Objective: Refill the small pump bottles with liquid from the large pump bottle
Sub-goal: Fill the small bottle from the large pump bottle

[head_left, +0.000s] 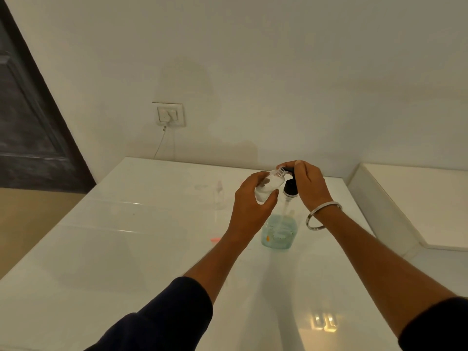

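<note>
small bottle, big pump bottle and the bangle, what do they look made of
Small bottle in the left hand: clear, glossy, probably plastic; the fingers show through it. Large pump bottle: see-through body, plastic or glass, blue liquid visible low inside, with a black, likely plastic pump head. Bangle: silvery, shiny, apparently metal.

Glossy white table (106,249), clear plastic small bottle (268,186), black plastic pump (290,187), shiny metal bangle (321,215)

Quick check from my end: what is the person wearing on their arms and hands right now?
Both hands are bare, no gloves. The left hand comes out of a dark sleeve pushed up the forearm. The right hand has a plain silver metal bangle at the wrist and a dark sleeve too, seen only at the frame's lower right corner.
</note>
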